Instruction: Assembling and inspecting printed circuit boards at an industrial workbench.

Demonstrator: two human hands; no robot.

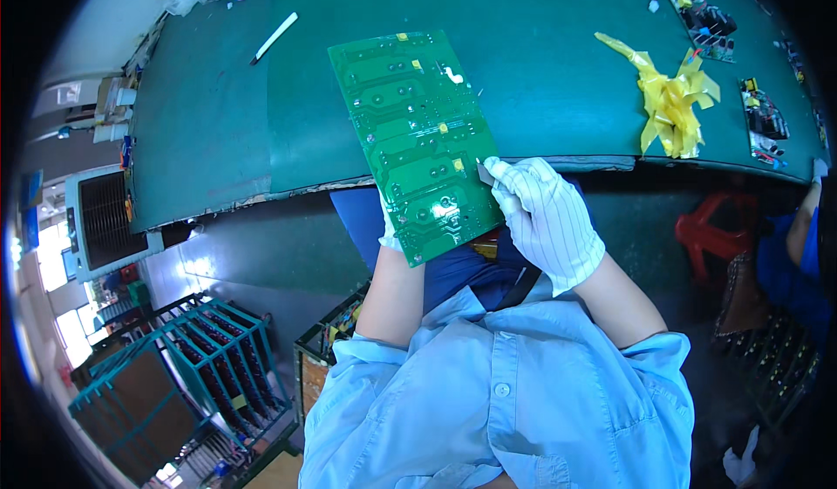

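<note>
A long green circuit board [417, 136] tilts over the near edge of the green table [218, 123], solder side up. My left hand [390, 238], in a white glove, grips it from underneath near its lower end and is mostly hidden by it. My right hand [542, 219], also in a white striped glove, rests against the board's right edge and pinches a small grey tool [485, 173] whose tip touches the board.
A wad of yellow tape [670, 97] and two small circuit boards [704, 20] [764, 118] lie at the table's right. A white stick [275, 36] lies far left. Another person's arm [806, 219] is at the right edge. Teal racks [218, 358] stand lower left.
</note>
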